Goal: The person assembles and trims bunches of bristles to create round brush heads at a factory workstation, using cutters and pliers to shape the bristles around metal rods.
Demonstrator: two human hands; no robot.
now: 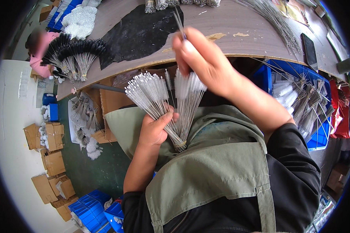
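Note:
My left hand (pixel 153 129) is closed around a fanned bundle of thin wire brushes (pixel 147 93) with white bristles, resting over my lap. The bundle splits into two clumps, and a band ties the wire ends near the bottom. One darker brush (pixel 168 80) stands between the clumps. Raised above the right clump (pixel 188 87), my right hand (pixel 204 58) pinches a pair of slim metal tweezers (pixel 178 20), which point up toward the table. Motion blurs the right fingers a little, and they cover part of the bristle tips.
Ahead runs the table edge (pixel 144 67), with a black mat (pixel 138 33) on top. Black-bristled brush bundles (pixel 76 58) lie at left, near a person in pink (pixel 46 42). Right are loose wires (pixel 274 23), a phone (pixel 308 52) and a blue crate (pixel 319 144) of brushes.

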